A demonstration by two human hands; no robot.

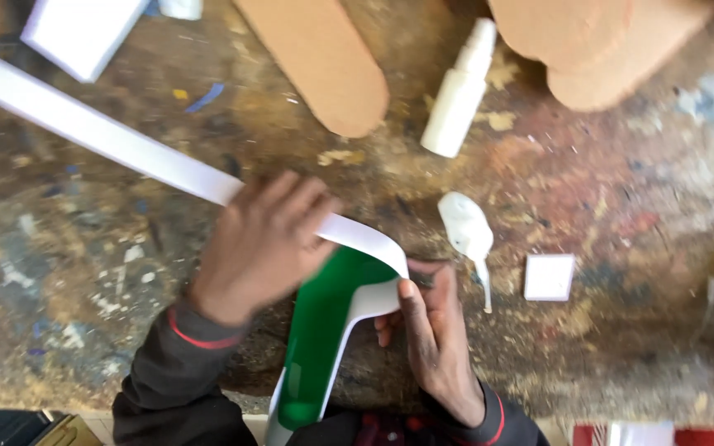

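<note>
My left hand (264, 244) lies over a long white strip (101, 134) that runs from the upper left and bends around a green shape (321, 330) with a white rim. The fingers press the strip against the shape's upper end. My right hand (431, 334) grips the curved tip of the green shape, its thumb on the white edge where the strip wraps round. Both sleeves are dark with red cuffs. The image is blurred by motion.
On the paint-stained worktop (621, 206) lie a white squeeze bottle (459, 91), a blob of white glue (466, 230), a small white square (549, 277), brown rounded cardboard pieces (320, 58) and a white block (80, 31).
</note>
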